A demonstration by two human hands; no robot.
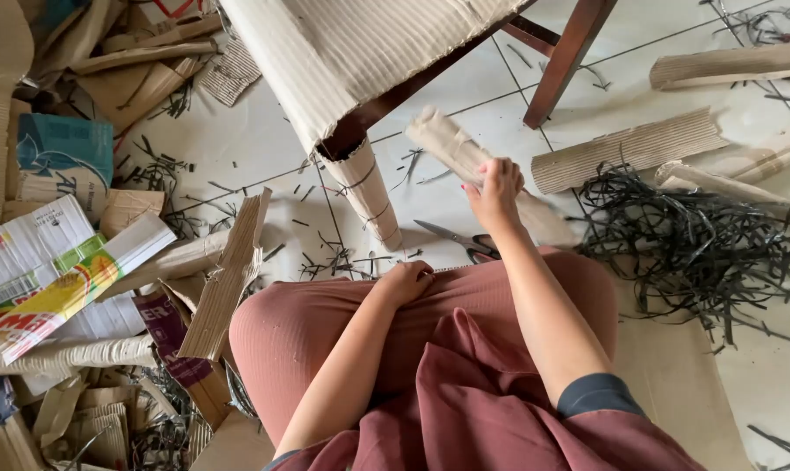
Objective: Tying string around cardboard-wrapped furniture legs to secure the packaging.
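Cardboard work looks to us partly done: our right hand [494, 190] is closed around a rolled tube of corrugated cardboard [452, 146], gripping it near its middle, with one end pointing up and away from the hand and the other end running down behind the wrist toward our knee. Our left hand [404, 281] rests as a loose fist on our thigh; we cannot tell whether it pinches anything. Just below the right hand, on the tiled floor [264, 139], lie scissors [458, 237], untouched. Up and to the left of that hand, a chair leg [367, 194] already wears a cardboard wrap bound with dark ties, and the chair seat [351, 44] above it is covered in corrugated sheet; the other wooden leg [562, 61], above the hand, is bare, so we judge at least that wrapping is left. To the right of the hand lie more rolled pieces [626, 150] and a heap of dark strips [700, 253]. Far to the left of the left hand, torn boxes and scraps [72, 262] are piled up.
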